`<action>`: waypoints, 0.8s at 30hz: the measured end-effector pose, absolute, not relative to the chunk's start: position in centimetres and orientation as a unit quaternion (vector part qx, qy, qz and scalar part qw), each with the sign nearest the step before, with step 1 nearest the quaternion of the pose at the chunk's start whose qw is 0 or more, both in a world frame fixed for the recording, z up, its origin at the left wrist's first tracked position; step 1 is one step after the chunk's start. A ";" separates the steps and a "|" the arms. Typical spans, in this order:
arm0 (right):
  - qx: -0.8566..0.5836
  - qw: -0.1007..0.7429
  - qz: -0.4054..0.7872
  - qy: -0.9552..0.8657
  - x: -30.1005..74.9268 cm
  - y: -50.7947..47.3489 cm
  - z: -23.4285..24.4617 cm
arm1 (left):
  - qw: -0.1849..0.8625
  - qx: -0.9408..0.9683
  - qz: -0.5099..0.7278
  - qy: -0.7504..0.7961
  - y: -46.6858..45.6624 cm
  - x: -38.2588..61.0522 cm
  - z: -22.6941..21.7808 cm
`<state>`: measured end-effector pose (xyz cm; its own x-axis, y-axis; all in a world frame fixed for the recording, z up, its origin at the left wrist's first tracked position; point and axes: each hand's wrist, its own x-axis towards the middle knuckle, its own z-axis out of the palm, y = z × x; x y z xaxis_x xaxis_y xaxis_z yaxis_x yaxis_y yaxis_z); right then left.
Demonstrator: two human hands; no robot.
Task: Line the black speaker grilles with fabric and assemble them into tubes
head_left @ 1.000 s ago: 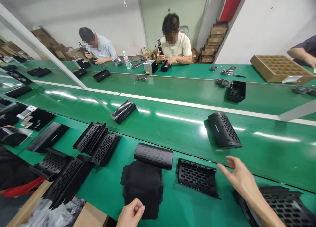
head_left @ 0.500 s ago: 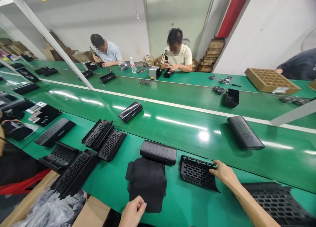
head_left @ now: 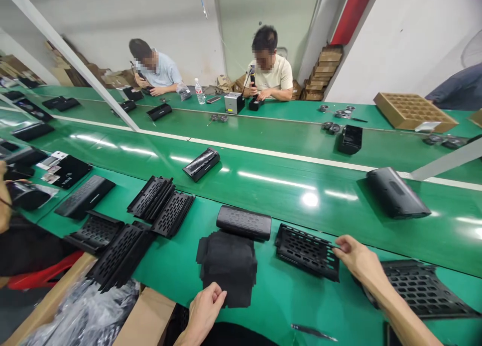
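My right hand (head_left: 357,260) pinches the right end of a black perforated grille panel (head_left: 309,253), whose right side looks slightly raised off the green bench. A stack of thin black sheets (head_left: 228,268) lies left of the panel. At the stack's lower left corner is my left hand (head_left: 205,308), thumb and fingers drawn together; whether a sheet is between them I cannot tell. Behind the stack sits a closed black speaker-like housing (head_left: 244,222). Another perforated panel (head_left: 425,288) rests partly behind my right forearm. Dark tweezers (head_left: 312,332) lie near the front edge.
Several grille panels (head_left: 150,198) are piled at the left, near a black housing (head_left: 85,198). Housings (head_left: 397,193) sit on the green conveyor (head_left: 263,173). A carton with plastic bags (head_left: 90,306) stands lower left. Two people (head_left: 271,75) work across the line; others show at both edges.
My right hand has tipped up the right side of the grille panel. The housing at the right on the conveyor has moved further right. The view has shifted, bringing the tweezers into sight.
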<state>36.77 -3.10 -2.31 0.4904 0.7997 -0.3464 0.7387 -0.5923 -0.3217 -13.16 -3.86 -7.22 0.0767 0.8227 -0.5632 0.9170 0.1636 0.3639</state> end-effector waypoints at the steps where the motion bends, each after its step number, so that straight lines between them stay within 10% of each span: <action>1: -0.858 0.087 0.228 -0.451 36.8 -3.7 -1.5 | 0.347 0.649 -0.063 0.674 -3.8 -13.0 -7.0; 24: -0.848 0.199 0.331 -0.363 23.6 -13.3 -7.7 | 0.291 0.830 0.041 0.475 -4.1 -12.1 -5.7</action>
<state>23.56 -13.26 -7.72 0.5177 0.7473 -0.4166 0.4840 -0.6573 -0.5777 -12.10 -4.10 -5.70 0.5460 0.8116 -0.2077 0.7636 -0.3801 0.5220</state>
